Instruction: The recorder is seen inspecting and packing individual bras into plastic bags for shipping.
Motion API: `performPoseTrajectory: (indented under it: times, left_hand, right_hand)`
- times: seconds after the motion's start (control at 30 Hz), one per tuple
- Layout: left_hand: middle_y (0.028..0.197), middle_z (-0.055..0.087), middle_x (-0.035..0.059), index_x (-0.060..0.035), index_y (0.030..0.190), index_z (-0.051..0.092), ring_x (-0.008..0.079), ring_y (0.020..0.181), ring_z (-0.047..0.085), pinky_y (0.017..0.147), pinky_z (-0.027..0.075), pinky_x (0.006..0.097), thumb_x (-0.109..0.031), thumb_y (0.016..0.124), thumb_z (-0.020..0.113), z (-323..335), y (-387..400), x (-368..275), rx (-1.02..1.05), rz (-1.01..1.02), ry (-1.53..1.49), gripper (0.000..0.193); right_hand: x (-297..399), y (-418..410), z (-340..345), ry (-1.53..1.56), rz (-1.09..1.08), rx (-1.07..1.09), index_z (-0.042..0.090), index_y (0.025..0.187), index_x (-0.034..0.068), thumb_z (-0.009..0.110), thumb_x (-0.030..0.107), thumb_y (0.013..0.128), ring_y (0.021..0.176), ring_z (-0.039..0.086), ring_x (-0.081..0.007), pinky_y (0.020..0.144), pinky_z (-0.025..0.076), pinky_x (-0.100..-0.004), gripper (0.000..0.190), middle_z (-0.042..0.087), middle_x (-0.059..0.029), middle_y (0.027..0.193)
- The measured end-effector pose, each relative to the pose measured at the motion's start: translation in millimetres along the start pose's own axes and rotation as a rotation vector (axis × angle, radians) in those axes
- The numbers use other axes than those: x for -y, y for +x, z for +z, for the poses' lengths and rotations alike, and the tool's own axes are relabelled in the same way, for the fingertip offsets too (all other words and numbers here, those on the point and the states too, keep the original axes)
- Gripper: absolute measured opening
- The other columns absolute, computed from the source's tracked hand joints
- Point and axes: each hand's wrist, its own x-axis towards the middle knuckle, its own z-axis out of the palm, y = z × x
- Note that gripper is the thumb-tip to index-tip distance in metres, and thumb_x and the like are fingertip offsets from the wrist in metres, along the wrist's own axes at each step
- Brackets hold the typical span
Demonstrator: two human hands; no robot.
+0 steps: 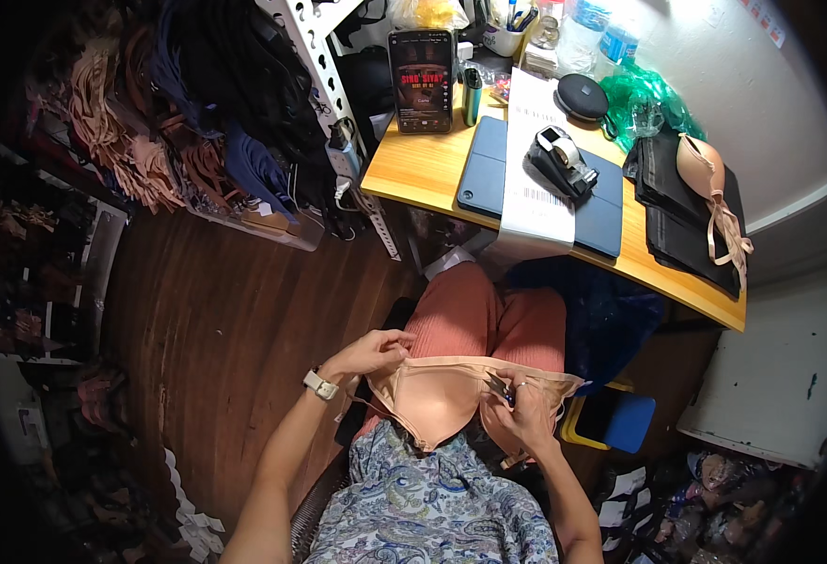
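A beige padded bra (pixel 434 405) lies spread over my lap, its band running across my thighs and its cups towards my body. My left hand (pixel 378 354), wearing a watch, holds the band's left end at the upper edge. In my right hand (pixel 529 412) is a small pair of dark-handled thread snips (pixel 499 388), their blades pointing up and left over the middle of the bra. The right fingers partly cover the second cup and hide most of the handles.
Ahead stands a wooden table (pixel 413 173) with a phone (pixel 424 84), a tape dispenser (pixel 561 162) on a printed paper strip (pixel 537 218), and a dark blue tablet case (pixel 600 233). Another beige bra (pixel 702 166) rests on black pouches (pixel 692 243). Straps (pixel 194 84) hang at the left.
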Motion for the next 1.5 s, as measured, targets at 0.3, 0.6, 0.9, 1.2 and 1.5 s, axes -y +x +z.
performPoseTrajectory:
  times: [0.3,0.6,0.9,1.2,1.5]
  left_hand:
    - [0.103,0.052,0.0104,-0.0067,0.094,0.06,0.0263,0.103,0.051,0.087,0.042,0.039,-0.021,0.075,0.066,69.2,4.5,-33.2,-0.202,0.483,0.812,0.025]
    - [0.12,0.049,0.0173,0.0014,0.082,0.061,0.0326,0.117,0.041,0.095,0.032,0.0425,-0.017,0.075,0.059,117.8,16.8,-25.9,-0.411,0.578,0.977,0.02]
    - [0.123,0.045,0.0197,0.0007,0.085,0.057,0.0355,0.12,0.037,0.098,0.028,0.0444,-0.019,0.075,0.059,111.9,15.5,-27.4,-0.373,0.53,1.004,0.022]
    - [0.129,0.04,0.0205,-0.0003,0.081,0.062,0.0375,0.126,0.03,0.102,0.021,0.0488,-0.021,0.077,0.06,134.2,30.5,-5.4,-0.51,0.482,0.969,0.021]
    - [0.125,0.041,0.0202,-0.0016,0.084,0.051,0.0366,0.127,0.03,0.104,0.019,0.0509,-0.018,0.077,0.056,133.3,23.9,-6.8,-0.519,0.5,0.979,0.018]
  right_hand:
    - [-4.2,-5.8,6.2,0.043,0.027,-0.049,0.055,0.104,0.005,0.063,0.011,0.074,0.074,0.064,-0.0295,0.063,0.049,-0.036,0.031,0.064,-0.014,0.079]
    - [-7.7,-19.4,6.7,0.212,0.144,-0.136,0.057,0.103,0.006,0.064,0.015,0.077,0.071,0.063,-0.0289,0.063,0.048,-0.0355,0.029,0.063,-0.0135,0.076]
    - [-9.8,-24.1,-20.9,0.097,0.269,-0.183,0.054,0.105,0.004,0.062,0.021,0.083,0.066,0.064,-0.0264,0.06,0.048,-0.0341,0.028,0.062,-0.0131,0.073]
    - [3.4,-13.0,-0.3,0.088,0.232,0.124,0.053,0.108,0.003,0.059,0.031,0.085,0.083,0.062,-0.0351,0.071,0.049,-0.0401,0.037,0.063,-0.0201,0.093]
    - [1.6,-18.7,-7.1,0.15,0.27,0.083,0.052,0.113,0.005,0.061,0.028,0.084,0.079,0.064,-0.0296,0.069,0.049,-0.036,0.039,0.063,-0.0176,0.09]
